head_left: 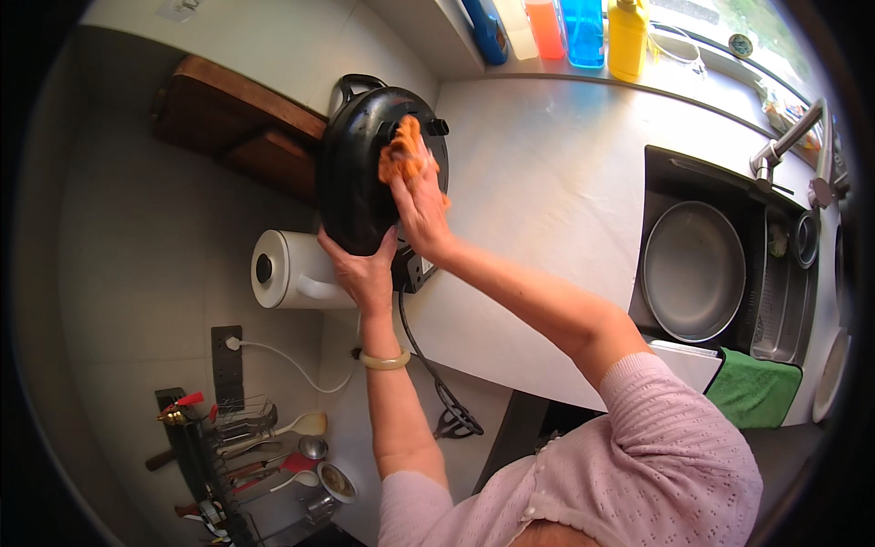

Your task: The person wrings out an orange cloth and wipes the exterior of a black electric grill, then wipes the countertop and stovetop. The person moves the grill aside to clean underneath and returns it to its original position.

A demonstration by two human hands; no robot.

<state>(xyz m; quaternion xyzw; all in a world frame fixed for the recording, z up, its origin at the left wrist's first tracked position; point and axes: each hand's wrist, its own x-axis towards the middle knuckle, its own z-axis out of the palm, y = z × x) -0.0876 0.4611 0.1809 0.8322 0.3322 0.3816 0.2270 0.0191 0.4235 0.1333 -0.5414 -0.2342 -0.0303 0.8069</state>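
Observation:
A round black electric cooking appliance (352, 171) stands tilted on its edge on the light countertop, a loop handle at its far end. My left hand (362, 273) holds its near edge, thumb on one side and fingers on the other. Bunched under the fingers of my right hand (425, 215) is an orange cloth (403, 154), pressed against the appliance beside short black projections. A black power cord (422, 355) trails from a boxy part at the near side. Left of my left hand stands a white electric kettle (294, 270).
Wooden cutting boards (239, 126) lean behind the appliance. To the right, a dark sink (694, 181) holds a large pan (694, 270), with a faucet (786, 147) beyond and a green cloth (755, 386) nearby. Bottles (584, 34) line the windowsill. Utensils hang at a wall rack (195, 458).

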